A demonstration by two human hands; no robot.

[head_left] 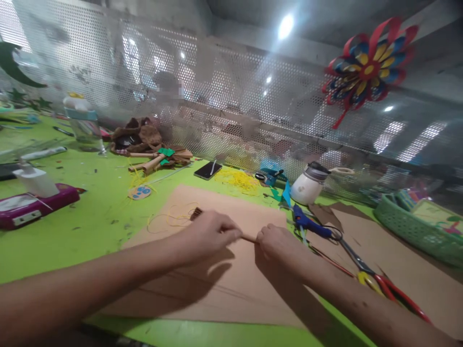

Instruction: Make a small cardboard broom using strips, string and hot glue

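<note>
Between my two hands runs a thin brown stick, like a tight roll of paper, low over a large sheet of brown paper. My left hand pinches its left end between thumb and fingers. Curled fingers of my right hand close round the right end, hiding it. Just behind my left hand, a dark brown fringed piece shows; I cannot tell whether it joins the stick. Loose yellow thread lies beside it on the sheet.
At right are a blue glue gun, scissors, more brown paper and a green basket. Behind the sheet lie a phone, yellow shreds and a white jar. A purple power strip sits left.
</note>
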